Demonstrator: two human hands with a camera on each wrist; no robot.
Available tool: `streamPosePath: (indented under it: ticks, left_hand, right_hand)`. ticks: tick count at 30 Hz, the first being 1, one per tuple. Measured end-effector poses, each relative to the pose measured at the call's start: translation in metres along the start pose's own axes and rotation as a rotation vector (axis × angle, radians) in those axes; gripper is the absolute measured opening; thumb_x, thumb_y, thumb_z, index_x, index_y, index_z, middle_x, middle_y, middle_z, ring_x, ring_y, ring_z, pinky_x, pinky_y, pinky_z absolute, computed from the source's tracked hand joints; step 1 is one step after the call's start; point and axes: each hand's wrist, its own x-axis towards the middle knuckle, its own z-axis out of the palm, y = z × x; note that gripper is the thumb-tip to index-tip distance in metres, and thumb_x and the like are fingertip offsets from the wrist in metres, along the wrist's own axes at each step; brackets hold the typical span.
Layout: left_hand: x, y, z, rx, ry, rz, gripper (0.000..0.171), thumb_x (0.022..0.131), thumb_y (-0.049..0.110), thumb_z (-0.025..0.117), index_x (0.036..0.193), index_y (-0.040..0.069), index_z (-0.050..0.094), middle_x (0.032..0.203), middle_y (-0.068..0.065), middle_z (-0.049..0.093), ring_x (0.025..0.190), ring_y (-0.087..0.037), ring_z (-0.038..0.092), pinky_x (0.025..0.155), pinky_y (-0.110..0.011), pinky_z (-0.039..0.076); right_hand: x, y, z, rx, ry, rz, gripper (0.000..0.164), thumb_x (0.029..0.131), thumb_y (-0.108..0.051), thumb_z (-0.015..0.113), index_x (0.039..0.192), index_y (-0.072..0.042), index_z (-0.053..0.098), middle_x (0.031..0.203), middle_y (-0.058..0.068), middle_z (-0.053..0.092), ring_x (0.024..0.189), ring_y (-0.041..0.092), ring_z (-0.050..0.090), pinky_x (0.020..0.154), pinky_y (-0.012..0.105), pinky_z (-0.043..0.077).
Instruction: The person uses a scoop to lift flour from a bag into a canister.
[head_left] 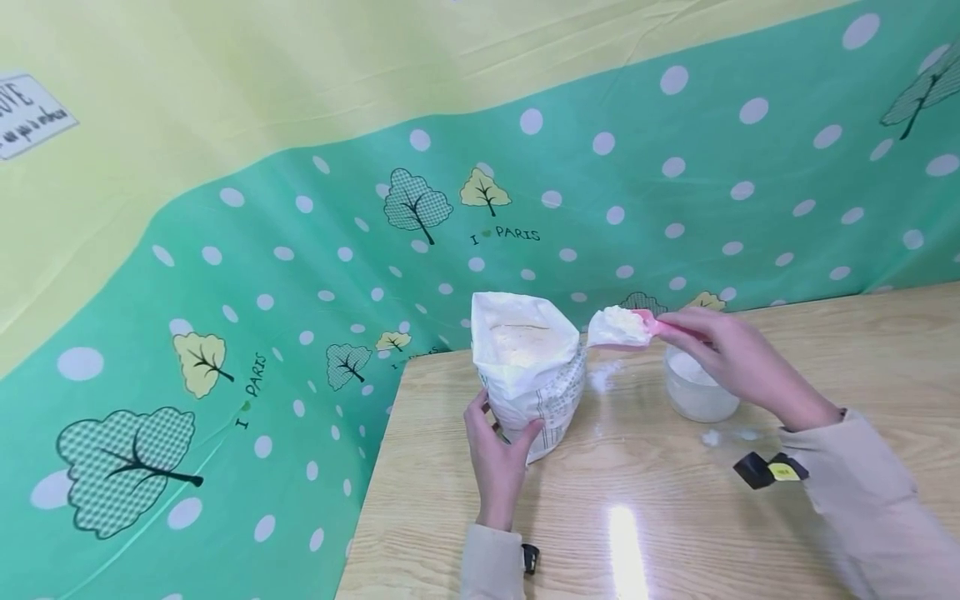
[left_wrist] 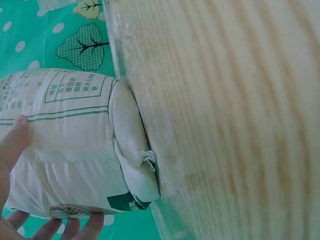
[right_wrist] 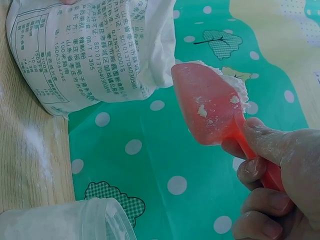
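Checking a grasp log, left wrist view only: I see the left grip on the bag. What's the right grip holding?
Observer: The right grip holds a pink scoop by its handle.
Operator: Loaded or bare?
Observer: Loaded: white powder is heaped in it.
Operator: Bag top open or closed?
Observer: Open: the head view looks into the mouth of the bag.
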Motion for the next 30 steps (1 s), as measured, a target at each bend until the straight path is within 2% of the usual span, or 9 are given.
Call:
streamPosePath:
  ticks: [5,8,12,19,30]
  left_hand:
    - [0.0,0.0,0.0,0.004,0.0,-0.008,0.091,0.071,0.03,0.09,0.144,0.015,0.038,0.135,-0.003,0.047,0.126,-0.02,0.048,0.099,-0.035,0.053]
    - [0.0,0.0,0.001,0.007,0.002,-0.008,0.091,0.071,0.03,0.09,0.144,0.015,0.038,0.135,-0.003,0.047,0.126,-0.02,0.048,0.099,-0.036,0.053]
    - [0.0,-0.001,0.001,0.006,0.003,-0.004,0.091,0.071,0.03,0.09,0.144,0.015,0.038,0.135,-0.004,0.047,0.126,-0.021,0.048,0.099,-0.036,0.053]
    - [0.0,-0.001,0.001,0.006,-0.001,-0.002,0.09,0.071,0.031,0.089,0.145,0.016,0.038,0.135,-0.003,0.046,0.126,-0.02,0.048,0.099,-0.035,0.053]
    - [0.0,-0.001,0.0,0.008,0.001,0.006,0.09,0.071,0.032,0.089,0.144,0.015,0.038,0.135,-0.003,0.046,0.126,-0.02,0.048,0.099,-0.034,0.053]
  right_hand:
    - [-0.003,0.004,-0.002,-0.006,-0.001,-0.003,0.031,0.098,-0.024,0.062,0.123,-0.006,0.069,0.108,0.008,0.072,0.097,0.023,0.063,0.078,0.017,0.05]
    - [-0.005,0.006,-0.003,-0.018,-0.002,0.007,0.031,0.098,-0.023,0.063,0.123,-0.005,0.069,0.106,0.008,0.072,0.096,0.024,0.063,0.078,0.021,0.052]
    - [-0.01,0.011,-0.004,-0.041,-0.001,0.02,0.032,0.097,-0.02,0.064,0.124,-0.003,0.068,0.101,0.009,0.072,0.092,0.024,0.063,0.074,0.032,0.054]
    - [-0.017,0.018,-0.008,-0.01,0.004,0.051,0.032,0.098,-0.018,0.062,0.125,-0.001,0.067,0.113,0.018,0.07,0.104,0.037,0.063,0.085,0.057,0.052]
    - [-0.02,0.026,-0.011,0.026,-0.01,0.101,0.034,0.099,-0.021,0.061,0.126,-0.001,0.066,0.121,0.024,0.066,0.114,0.045,0.058,0.09,0.065,0.046]
